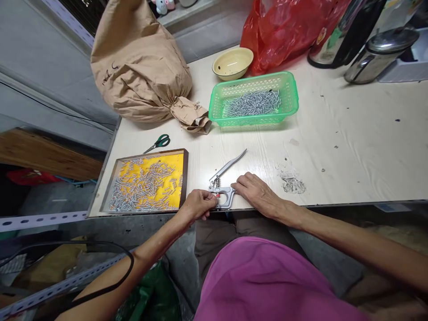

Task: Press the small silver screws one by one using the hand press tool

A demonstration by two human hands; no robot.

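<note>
Hand-press snap pliers [228, 192], grey metal with a spring and a red part at the jaw, lie at the table's front edge. Their lever handle points up and away, raised from the body. My left hand [199, 203] is closed in a pinch at the jaw; whatever sits between the fingertips is too small to make out. My right hand [256, 189] has its fingers curled over the right end of the pliers' body. Left of them, a shallow tray [185, 178] with a yellow bottom holds many small silver ribbed pieces [143, 183], like little springs.
A green plastic basket [252, 119] with more silver pieces stands behind the pliers. Around it are a cream bowl [234, 67], a brown paper sack [143, 67] and a red plastic bag [281, 35]. Scissors [160, 141] lie behind the tray. A metal pot [374, 58] stands far right.
</note>
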